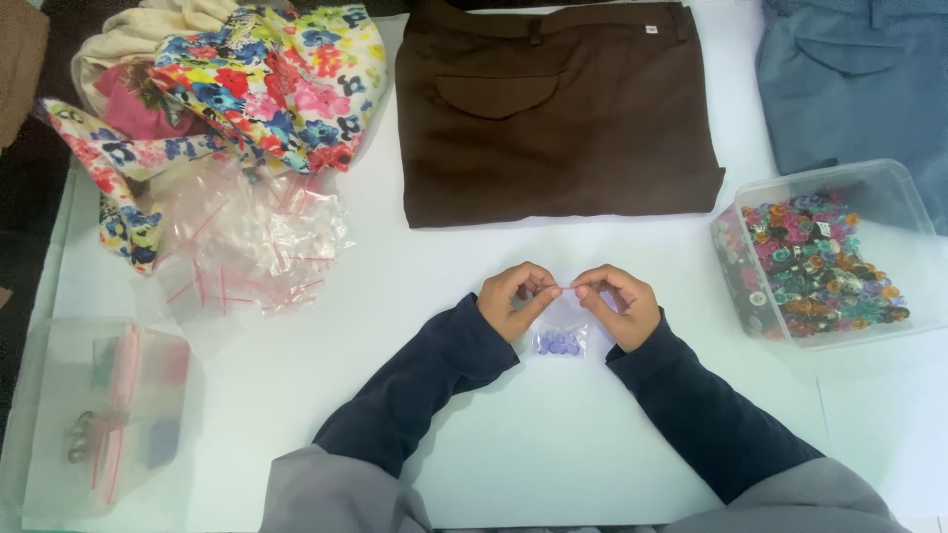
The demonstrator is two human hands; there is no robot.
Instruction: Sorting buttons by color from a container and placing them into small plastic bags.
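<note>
A small clear bag (561, 331) holding purple buttons (558, 343) lies near the middle of the desk (553, 444), toward its near edge. The left hand (513, 299) and right hand (620, 301) each pinch the bag's top edge, finger and thumb pressed together on the plastic. At the right edge stands a clear tub (894, 188) of mixed coloured buttons. Folded brown trousers (553, 109) lie at the far edge, blue trousers (859, 69) at the far right corner. Empty clear bags (252, 242) and flowered cloth (267, 79) occupy the far left; a filled bag (104, 415) sits at the near left corner.
</note>
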